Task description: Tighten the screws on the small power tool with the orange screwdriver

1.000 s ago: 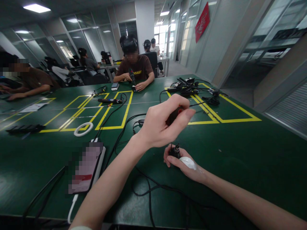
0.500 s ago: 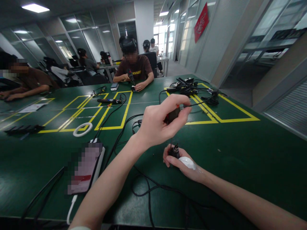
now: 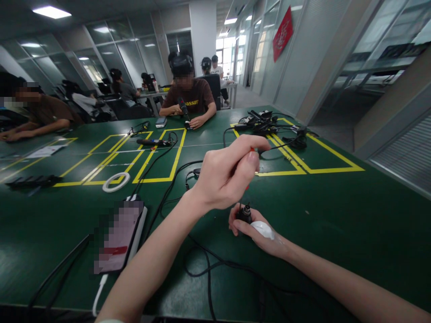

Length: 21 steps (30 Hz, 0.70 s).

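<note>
The left hand point(image 3: 229, 174) is curled tight around an orange-marked tool point(image 3: 247, 187), its thin shaft pointing down at a black part point(image 3: 244, 216) gripped in the half-closed right hand point(image 3: 252, 229). Loose cables point(image 3: 232, 264) run toward the near edge; a phone point(image 3: 121, 233) lies left; bench point(image 3: 340, 224) surface stretches to the right edge.

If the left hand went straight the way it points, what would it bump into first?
The left hand would probably meet the black cable just beyond it, though depth is unclear; it may pass above.
</note>
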{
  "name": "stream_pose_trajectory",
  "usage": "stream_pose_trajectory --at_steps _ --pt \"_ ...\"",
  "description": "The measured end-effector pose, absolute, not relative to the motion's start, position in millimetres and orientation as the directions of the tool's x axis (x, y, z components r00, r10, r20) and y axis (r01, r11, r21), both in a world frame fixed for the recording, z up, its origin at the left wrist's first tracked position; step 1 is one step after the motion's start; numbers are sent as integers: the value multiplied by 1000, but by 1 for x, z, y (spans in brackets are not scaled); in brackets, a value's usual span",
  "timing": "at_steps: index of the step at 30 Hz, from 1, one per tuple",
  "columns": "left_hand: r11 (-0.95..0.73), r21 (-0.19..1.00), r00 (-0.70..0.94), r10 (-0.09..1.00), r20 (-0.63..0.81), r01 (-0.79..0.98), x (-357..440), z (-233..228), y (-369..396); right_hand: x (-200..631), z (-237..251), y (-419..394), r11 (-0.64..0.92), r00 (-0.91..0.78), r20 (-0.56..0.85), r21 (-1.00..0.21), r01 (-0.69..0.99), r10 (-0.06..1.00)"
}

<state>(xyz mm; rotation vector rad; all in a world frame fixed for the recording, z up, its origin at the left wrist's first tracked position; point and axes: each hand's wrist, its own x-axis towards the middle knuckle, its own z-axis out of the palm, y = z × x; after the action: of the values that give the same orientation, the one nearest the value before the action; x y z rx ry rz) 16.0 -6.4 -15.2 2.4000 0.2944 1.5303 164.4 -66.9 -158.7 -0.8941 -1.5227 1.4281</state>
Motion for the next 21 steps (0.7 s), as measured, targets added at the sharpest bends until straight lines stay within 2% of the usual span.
stream_pose_trajectory --at_steps 10,17,21 --pt "-962 235 360 271 893 141 19 -12 -4 165 -160 -67 109 -388 115 -993 -37 915" --pt "-955 292 416 286 863 51 14 -12 -5 165 -154 -69 90 -391 95 -995 -30 916" --pt "-945 314 398 324 858 91 16 -10 -7 165 -155 -69 74 -377 84 -996 -39 922"
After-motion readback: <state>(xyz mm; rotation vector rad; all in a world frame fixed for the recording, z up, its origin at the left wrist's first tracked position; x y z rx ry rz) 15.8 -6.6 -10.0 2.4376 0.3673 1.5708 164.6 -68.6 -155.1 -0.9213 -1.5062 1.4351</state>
